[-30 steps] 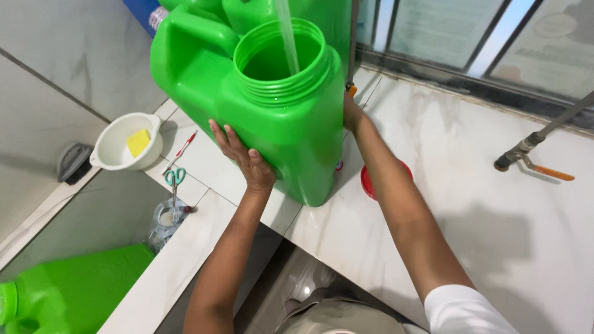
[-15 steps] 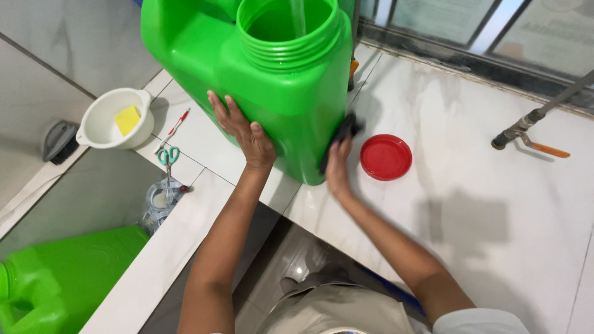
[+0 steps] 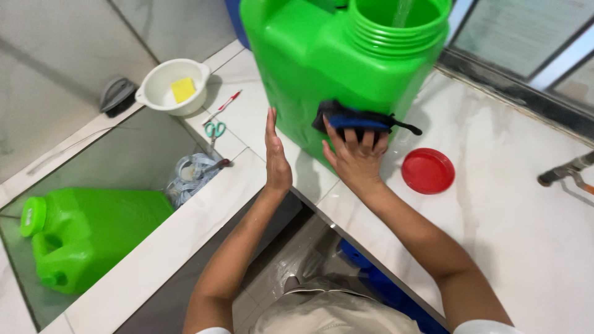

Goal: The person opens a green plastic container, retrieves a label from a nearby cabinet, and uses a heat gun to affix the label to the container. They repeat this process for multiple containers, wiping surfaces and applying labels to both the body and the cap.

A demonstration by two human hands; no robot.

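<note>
A big green jerrycan (image 3: 334,68) stands at twelve o'clock on the white counter (image 3: 526,235), water streaming into its open mouth. The right hand (image 3: 356,158) presses a dark cloth (image 3: 356,119) against it with fingers spread; the left hand (image 3: 275,154) is flat and open beside it, holding nothing. A second green jerrycan (image 3: 86,232) lies at eight o'clock; a white bowl (image 3: 170,86) holding a yellow sponge (image 3: 183,90) sits at ten; a red lid (image 3: 428,171) lies at two.

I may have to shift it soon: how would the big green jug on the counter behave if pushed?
The green jug is likely heavy, since a water stream runs into its open mouth. Tall on a glossy counter, it may slide or slop. The right hand presses a dark cloth to it.
</note>
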